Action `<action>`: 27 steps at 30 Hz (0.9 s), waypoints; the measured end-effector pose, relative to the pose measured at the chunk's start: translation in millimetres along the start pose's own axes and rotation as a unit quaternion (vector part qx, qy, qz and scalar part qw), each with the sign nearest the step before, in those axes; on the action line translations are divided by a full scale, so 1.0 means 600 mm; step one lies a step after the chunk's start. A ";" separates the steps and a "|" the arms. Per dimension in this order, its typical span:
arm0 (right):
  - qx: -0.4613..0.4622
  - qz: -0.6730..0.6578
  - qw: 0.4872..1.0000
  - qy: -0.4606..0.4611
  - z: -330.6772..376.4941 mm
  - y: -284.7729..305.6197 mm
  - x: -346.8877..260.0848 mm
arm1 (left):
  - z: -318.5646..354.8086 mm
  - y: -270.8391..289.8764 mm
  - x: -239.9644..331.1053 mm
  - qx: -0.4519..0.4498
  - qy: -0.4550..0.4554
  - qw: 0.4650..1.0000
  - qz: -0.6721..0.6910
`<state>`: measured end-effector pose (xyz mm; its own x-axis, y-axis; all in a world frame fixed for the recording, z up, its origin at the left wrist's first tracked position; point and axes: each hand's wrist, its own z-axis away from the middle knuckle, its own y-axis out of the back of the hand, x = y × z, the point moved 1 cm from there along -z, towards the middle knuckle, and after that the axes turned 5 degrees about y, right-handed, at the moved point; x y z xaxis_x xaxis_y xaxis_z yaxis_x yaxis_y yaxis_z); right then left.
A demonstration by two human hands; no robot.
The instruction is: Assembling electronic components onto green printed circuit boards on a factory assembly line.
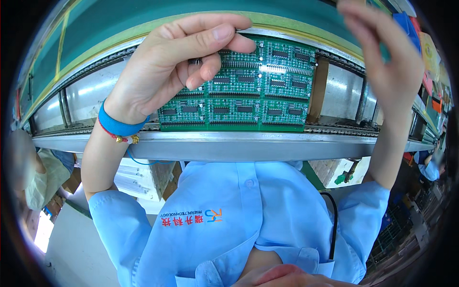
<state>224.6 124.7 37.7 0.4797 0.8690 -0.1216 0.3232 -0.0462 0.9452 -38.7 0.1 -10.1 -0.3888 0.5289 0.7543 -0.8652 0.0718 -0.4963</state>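
Observation:
My left hand (184, 55) hovers over the left part of a green circuit board panel (234, 103), its thumb and forefinger pressed together and the other fingers curled. Small dark bits with thin metal leads (196, 61) show between the curled fingers, too small to name surely. The panel carries repeated rows of black chips and pin strips, and lies flat across the conveyor rails; my left hand hides its upper left part. Raised at the far right, beyond the panel's edge, my right hand (389, 62) is smeared by motion, so its grip cannot be made out.
A metal conveyor rail (229, 138) runs between my body and the panel. A brown strip (318, 88) borders the panel's right side. Beyond lies a green work surface (143, 19). A blue wrist strap (122, 125) with a cord circles my left wrist. Blue bins (407, 28) stand far right.

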 end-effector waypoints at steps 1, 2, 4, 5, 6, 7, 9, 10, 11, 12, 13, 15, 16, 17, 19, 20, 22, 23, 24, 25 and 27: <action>0.086 -0.014 0.988 0.124 -0.032 -0.001 0.017 | 0.003 -0.005 0.000 0.029 0.007 1.000 0.001; 0.093 -0.015 0.988 0.125 -0.064 -0.009 0.020 | 0.008 -0.003 -0.002 0.065 0.012 0.998 0.005; 0.031 0.013 0.999 -0.031 -0.120 -0.030 0.013 | 0.018 0.002 -0.006 0.071 0.015 0.997 0.008; 0.036 0.006 0.999 -0.024 -0.137 -0.038 0.007 | 0.026 0.006 -0.007 0.073 0.021 0.997 0.015; -0.029 0.004 0.998 -0.052 -0.150 -0.047 0.002 | 0.034 0.009 -0.007 0.074 0.027 0.997 0.022; -0.094 0.002 0.992 -0.080 -0.162 -0.053 -0.004 | 0.040 0.006 -0.003 0.088 0.031 0.995 0.036; -0.103 -0.038 0.989 -0.094 -0.180 -0.043 -0.032 | 0.046 0.005 -0.001 0.102 0.045 0.993 0.033; -0.115 -0.074 0.984 -0.112 -0.186 -0.039 -0.040 | 0.047 0.004 0.000 0.110 0.060 0.992 0.033; -0.115 -0.080 0.984 -0.106 -0.196 -0.046 -0.042 | 0.052 0.002 -0.002 0.128 0.060 0.989 0.028; -0.158 -0.101 0.979 -0.082 -0.207 -0.057 -0.040 | 0.057 0.011 -0.003 0.136 0.061 0.988 0.029; -0.201 -0.121 0.970 -0.057 -0.215 -0.068 -0.040 | 0.062 0.023 -0.005 0.083 0.051 0.995 0.025; -0.209 -0.109 0.969 -0.069 -0.214 -0.059 -0.036 | 0.052 0.018 0.002 0.010 0.046 0.999 0.013; -0.219 -0.099 0.968 -0.074 -0.210 -0.055 -0.031 | 0.045 0.010 0.007 0.045 0.039 0.997 -0.055; -0.218 -0.097 0.968 -0.082 -0.204 -0.066 -0.010 | 0.036 0.004 0.009 0.080 0.031 0.989 -0.123; -0.081 -0.147 0.986 -0.007 -0.185 -0.091 0.037 | 0.016 -0.016 0.010 0.103 0.006 0.966 -0.238; -0.083 -0.156 0.984 0.003 -0.192 -0.098 0.026 | 0.019 -0.016 0.005 0.154 -0.021 0.928 -0.339; -0.045 -0.243 0.966 -0.083 -0.204 -0.109 0.012 | 0.019 -0.018 -0.009 0.181 -0.065 0.895 -0.401; -0.042 -0.319 0.936 -0.141 -0.191 -0.098 0.024 | 0.007 -0.029 -0.008 0.172 -0.119 0.857 -0.470; -0.037 -0.316 0.936 -0.150 -0.180 -0.084 0.036 | -0.004 -0.036 -0.009 0.162 -0.120 0.858 -0.473; -0.022 -0.420 0.890 -0.177 -0.168 -0.070 0.047 | -0.015 -0.042 -0.010 0.146 -0.166 0.820 -0.528; -0.009 -0.522 0.829 -0.200 -0.153 -0.059 0.065 | -0.027 -0.044 -0.016 0.131 -0.229 0.748 -0.610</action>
<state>157.0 205.6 27.3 0.1791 0.1967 -0.9640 0.7225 0.6388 0.2645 -6.8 6.9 -11.1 0.7233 -0.1440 0.6754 -0.6741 0.0651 0.7358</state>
